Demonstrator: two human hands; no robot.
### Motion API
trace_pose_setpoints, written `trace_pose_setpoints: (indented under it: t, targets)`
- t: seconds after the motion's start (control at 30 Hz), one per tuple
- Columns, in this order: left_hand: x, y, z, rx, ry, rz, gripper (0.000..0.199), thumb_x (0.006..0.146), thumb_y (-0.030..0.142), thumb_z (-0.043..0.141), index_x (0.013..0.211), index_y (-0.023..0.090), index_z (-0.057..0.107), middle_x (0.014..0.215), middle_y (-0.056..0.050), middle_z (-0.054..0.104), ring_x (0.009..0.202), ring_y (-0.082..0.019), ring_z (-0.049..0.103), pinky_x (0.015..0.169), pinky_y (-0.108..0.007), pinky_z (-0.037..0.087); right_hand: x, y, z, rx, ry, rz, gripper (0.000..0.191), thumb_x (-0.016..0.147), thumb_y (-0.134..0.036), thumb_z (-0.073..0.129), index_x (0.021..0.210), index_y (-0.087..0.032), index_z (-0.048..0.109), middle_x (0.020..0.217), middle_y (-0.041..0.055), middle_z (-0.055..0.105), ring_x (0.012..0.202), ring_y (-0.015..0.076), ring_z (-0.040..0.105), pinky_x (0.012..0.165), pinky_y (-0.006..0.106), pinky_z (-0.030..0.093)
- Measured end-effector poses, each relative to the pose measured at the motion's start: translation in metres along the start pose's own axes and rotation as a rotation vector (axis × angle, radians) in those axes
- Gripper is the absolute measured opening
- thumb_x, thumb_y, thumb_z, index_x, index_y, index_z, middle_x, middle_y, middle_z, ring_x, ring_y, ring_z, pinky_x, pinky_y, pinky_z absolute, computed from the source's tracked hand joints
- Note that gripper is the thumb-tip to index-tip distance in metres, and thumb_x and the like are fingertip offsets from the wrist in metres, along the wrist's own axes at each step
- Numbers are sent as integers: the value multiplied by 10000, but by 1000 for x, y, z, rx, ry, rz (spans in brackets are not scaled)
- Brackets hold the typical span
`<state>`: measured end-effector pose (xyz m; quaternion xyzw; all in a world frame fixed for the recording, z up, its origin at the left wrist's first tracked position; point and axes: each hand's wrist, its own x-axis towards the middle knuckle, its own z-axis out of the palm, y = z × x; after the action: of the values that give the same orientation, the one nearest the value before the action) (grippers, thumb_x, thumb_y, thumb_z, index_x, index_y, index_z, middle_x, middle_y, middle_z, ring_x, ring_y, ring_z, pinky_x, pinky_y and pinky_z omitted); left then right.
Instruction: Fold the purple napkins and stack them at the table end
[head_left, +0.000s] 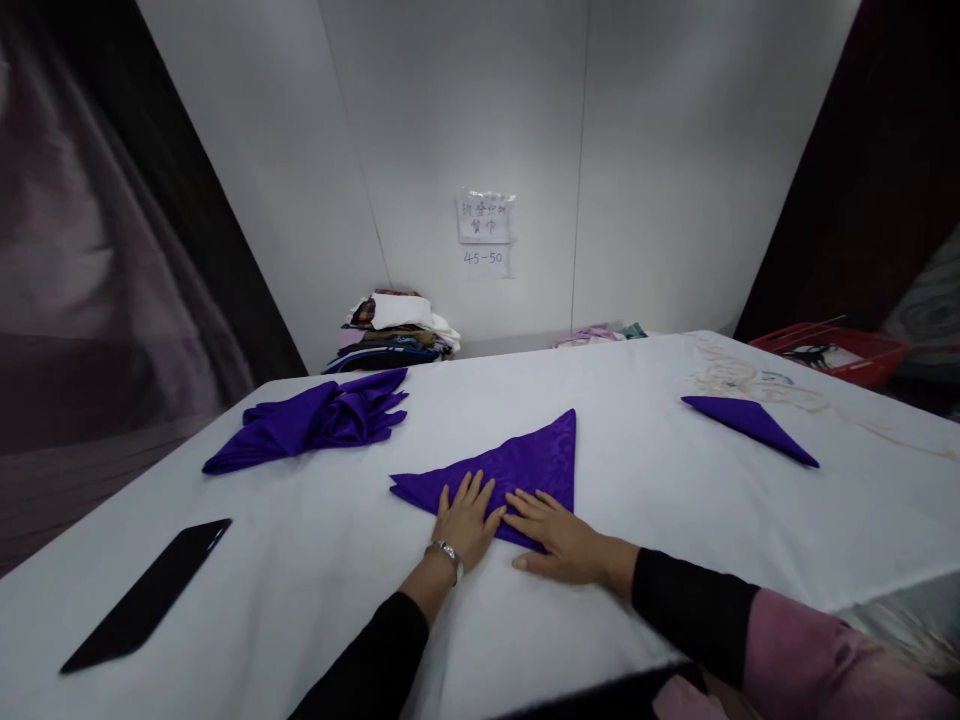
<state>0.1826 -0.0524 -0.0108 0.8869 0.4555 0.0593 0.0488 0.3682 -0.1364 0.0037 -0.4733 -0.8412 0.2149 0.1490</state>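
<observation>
A purple cloth napkin (525, 458), folded into a triangle, lies on the white-covered table (315, 590) in front of me. My left hand (466, 522) rests flat on its near edge with fingers stretched out. Just beside it, my right hand (561, 540) is also spread flat, fingers on the cloth and thumb on the table. Part of the near edge is hidden under both hands. Off to the left sits a loose heap of purple napkins (300, 425). On the right lies another purple napkin (752, 428), folded into a narrow triangle.
A flat black panel (150, 595) lies at the table's left. Stacked clothes (401, 330) stand behind the far edge, below a handwritten paper sign (486, 220) on the wall. At the far right is a red basket (862, 355); beige embroidery (731, 375) marks the tablecloth nearby.
</observation>
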Motion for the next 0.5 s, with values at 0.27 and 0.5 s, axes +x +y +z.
trace_pose_setpoints:
  t: [0.27,0.5]
  targets:
    - [1,0,-1,44,-7,-8,518,910,468,292,1378,256,352,1482,-44,285,1374,-250,204,1096,-554,159,20,51,-43,-102,134,255,678,900,-609,266,1417,-173,316,1498,110,201,1382,245,103,1110,455,88]
    - [0,-1,-2,45,-34,-8,553,909,498,254,1397,245,320,1490,-45,262,1381,-247,179,1100,-545,147,47,125,-66,-279,147,568,674,906,-584,254,1403,-132,318,1475,167,252,1363,296,174,1069,508,157]
